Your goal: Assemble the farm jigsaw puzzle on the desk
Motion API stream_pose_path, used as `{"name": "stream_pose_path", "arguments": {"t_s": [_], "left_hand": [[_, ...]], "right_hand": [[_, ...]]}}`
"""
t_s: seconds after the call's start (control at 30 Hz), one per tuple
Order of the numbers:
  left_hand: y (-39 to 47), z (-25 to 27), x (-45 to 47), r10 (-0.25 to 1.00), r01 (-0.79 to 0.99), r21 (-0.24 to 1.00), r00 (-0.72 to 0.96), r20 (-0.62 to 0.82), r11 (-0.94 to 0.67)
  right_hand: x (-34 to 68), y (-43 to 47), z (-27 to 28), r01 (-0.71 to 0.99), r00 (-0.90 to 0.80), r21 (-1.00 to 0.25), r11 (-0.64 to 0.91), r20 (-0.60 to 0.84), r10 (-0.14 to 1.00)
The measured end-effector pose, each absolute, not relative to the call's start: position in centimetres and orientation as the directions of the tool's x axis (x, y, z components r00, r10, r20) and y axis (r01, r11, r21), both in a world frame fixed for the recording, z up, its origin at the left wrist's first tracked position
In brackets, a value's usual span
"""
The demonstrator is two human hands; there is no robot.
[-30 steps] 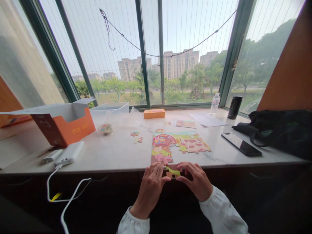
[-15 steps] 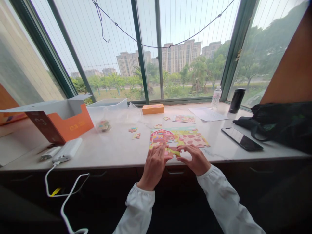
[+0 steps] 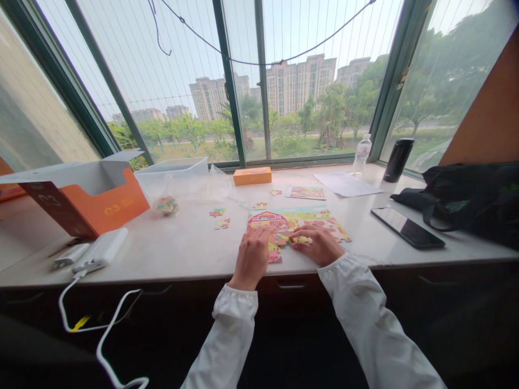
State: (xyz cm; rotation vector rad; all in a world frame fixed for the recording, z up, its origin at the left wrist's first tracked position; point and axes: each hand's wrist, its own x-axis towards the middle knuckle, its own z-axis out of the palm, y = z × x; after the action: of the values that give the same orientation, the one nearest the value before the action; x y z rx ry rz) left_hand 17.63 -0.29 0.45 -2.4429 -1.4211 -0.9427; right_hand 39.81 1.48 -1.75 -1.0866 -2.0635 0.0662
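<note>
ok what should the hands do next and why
Perhaps align and press down the small, flat yellow-green puzzle piece: the bare right hand pinches it beside a gap in the colourful, partly assembled barn-picture jigsaw, while the bare left hand overlaps its left part.

Hands moved forward — a second ago at the front edge of the tabletop (image 3: 182,248), now over the puzzle (image 3: 310,217). Puzzle piece (image 3: 286,236) went with them, from near the body to the gap area, mostly covered now; seating unclear. Left hand (image 3: 252,254) now covers part of the puzzle's left side, right hand (image 3: 318,244) part of the cow section. View tipped down — buildings (image 3: 302,84) sit higher.
</note>
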Motion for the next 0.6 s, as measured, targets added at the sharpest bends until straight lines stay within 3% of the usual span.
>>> {"name": "stream_pose_path", "arguments": {"t_s": [0.3,0.6], "left_hand": [[-0.42,0.61,17.62,0.736,0.804,0.181,0.395,0.55,-0.567],[-0.39,0.55,17.87,0.716,0.774,0.203,0.406,0.567,-0.6]], "right_hand": [[39.79,1.48,-1.87,0.688,-0.34,-0.357,0.632,0.611,0.715],[39.68,1.25,-1.68,0.624,-0.326,-0.351,0.698,0.695,0.641]]}}
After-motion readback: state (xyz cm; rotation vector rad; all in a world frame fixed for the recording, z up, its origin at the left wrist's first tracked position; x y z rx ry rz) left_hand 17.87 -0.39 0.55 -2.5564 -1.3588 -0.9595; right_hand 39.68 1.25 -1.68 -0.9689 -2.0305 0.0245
